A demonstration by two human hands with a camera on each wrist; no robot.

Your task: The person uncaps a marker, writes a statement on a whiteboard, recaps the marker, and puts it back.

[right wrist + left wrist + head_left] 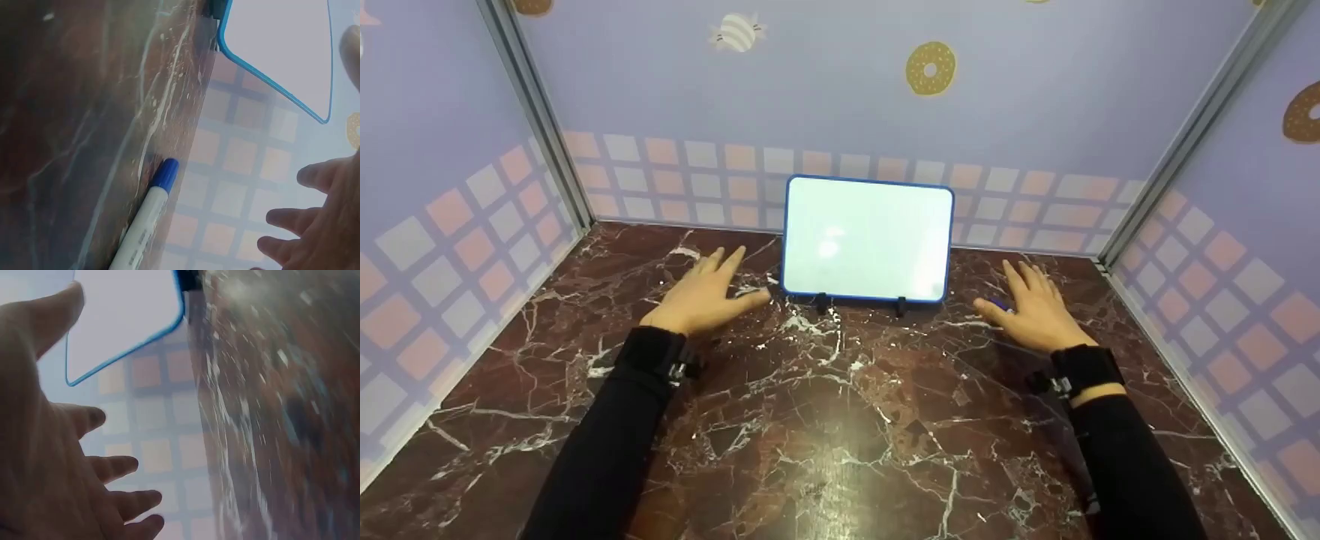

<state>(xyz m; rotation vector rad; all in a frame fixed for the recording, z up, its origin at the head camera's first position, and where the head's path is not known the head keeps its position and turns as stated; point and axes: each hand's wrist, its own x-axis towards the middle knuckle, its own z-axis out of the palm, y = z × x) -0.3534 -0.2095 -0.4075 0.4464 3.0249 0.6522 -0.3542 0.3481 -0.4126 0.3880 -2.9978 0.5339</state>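
A small whiteboard (866, 238) with a blue frame stands upright on two black feet (901, 306) at the back of the table. To its left, my left hand (697, 298) is spread with straight fingers, the thumb pointing toward the board. My right hand (1033, 309) is likewise spread on the other side, fingers pointing away from me. A white marker with a blue cap (147, 216) lies on the table by the right hand, which covers most of it in the head view. Neither hand holds anything.
The dark red marble-patterned table (840, 420) has white veins and a glare patch near the front. Lilac panels (840, 97) with a checked band enclose it at the back and both sides, joined by grey metal posts (1192, 135) at the corners.
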